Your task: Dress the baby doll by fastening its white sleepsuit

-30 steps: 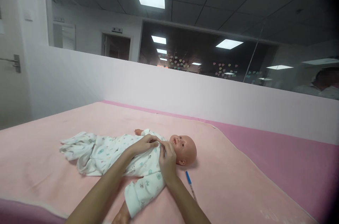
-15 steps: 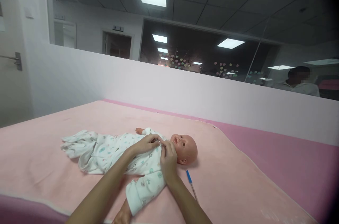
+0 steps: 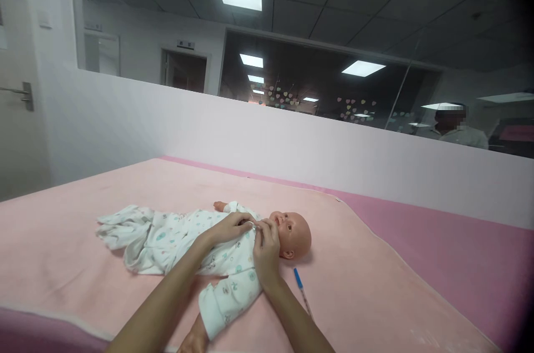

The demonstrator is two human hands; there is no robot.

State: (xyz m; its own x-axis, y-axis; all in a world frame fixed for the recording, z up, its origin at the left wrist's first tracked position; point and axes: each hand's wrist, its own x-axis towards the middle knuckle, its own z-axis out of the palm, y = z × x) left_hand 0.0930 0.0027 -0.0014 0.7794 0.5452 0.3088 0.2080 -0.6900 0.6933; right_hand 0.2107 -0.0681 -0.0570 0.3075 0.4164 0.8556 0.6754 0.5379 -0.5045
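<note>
left hand: pinching garment | right hand: likewise, near neck | doll (on its back)

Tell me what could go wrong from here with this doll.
The right hand is close beside the doll's head, so a slip might bump it.

Both hands' fingers are at the neck of the suit; a hard tug there could stretch the cloth.

The blue-tipped stick lies near the right forearm, which may knock it.

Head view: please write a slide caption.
Left hand and right hand touch a white, printed fabric garment high on the chest of a bald, tan baby doll.
</note>
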